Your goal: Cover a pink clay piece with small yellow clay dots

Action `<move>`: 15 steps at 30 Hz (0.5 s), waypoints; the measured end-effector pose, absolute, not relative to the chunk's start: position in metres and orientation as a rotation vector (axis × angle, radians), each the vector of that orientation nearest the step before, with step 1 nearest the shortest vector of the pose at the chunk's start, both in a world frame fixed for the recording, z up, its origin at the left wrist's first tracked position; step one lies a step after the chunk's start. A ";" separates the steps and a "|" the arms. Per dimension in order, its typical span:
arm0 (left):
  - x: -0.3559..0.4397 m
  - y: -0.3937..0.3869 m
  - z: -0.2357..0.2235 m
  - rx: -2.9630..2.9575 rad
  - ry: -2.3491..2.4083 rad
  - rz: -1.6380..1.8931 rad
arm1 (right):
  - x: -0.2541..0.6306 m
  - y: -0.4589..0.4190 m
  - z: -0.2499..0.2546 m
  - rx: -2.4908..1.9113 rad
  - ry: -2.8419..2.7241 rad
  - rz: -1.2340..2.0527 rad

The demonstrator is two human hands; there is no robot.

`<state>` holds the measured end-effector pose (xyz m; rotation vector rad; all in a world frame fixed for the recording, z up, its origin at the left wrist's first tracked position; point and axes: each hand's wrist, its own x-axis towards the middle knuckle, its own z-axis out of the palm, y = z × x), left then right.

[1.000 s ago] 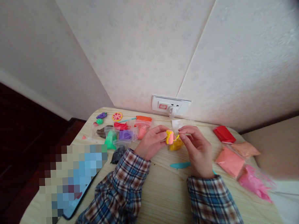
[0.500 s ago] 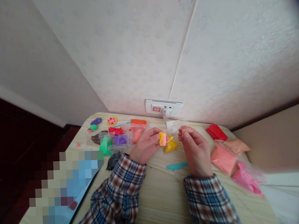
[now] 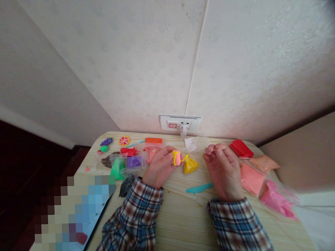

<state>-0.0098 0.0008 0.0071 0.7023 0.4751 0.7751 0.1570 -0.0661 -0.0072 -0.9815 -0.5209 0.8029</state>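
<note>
My left hand (image 3: 161, 166) pinches a small pink and yellow clay piece (image 3: 176, 158) at its fingertips, with a thin yellow strand sticking out to the right. Just beyond that strand lies a bag of yellow clay (image 3: 190, 164) on the table. My right hand (image 3: 223, 171) hovers to the right, apart from the piece, its fingers curled in with thumb and fingertips together. Whatever they may hold is too small or hidden to make out. A teal plastic clay knife (image 3: 199, 188) rests left of my right wrist.
Bags of green (image 3: 118, 169), purple (image 3: 134, 161) and black clay (image 3: 127, 184) lie left on the wooden table (image 3: 182, 227). Finished clay grapes (image 3: 106, 141) and a round slice (image 3: 124, 141) sit behind. Red (image 3: 241, 148) and pink packs (image 3: 278, 199) lie right. A blurred tablet-like screen (image 3: 90, 216) occupies the front left.
My right hand has moved slightly right, away from the clay piece, and its fingers have curled further in. The tiny orange-yellow bit at its fingertips no longer shows. My left hand keeps its hold.
</note>
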 end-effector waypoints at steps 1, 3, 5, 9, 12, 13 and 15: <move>-0.010 0.001 0.007 0.701 0.481 0.777 | 0.157 -0.066 -0.007 -0.980 -0.528 0.810; -0.011 0.001 0.008 0.701 0.497 0.779 | 0.157 -0.065 -0.008 -0.981 -0.539 0.822; -0.011 0.001 0.008 0.707 0.514 0.778 | 0.156 -0.064 -0.009 -0.986 -0.542 0.824; -0.010 0.001 0.008 0.719 0.547 0.777 | 0.156 -0.064 -0.011 -1.002 -0.538 0.825; -0.010 0.000 0.009 0.728 0.564 0.778 | 0.156 -0.065 -0.011 -1.018 -0.549 0.842; -0.010 0.000 0.009 0.731 0.567 0.776 | 0.155 -0.065 -0.010 -1.022 -0.556 0.847; -0.011 0.000 0.009 0.734 0.566 0.771 | 0.154 -0.066 -0.009 -1.030 -0.572 0.851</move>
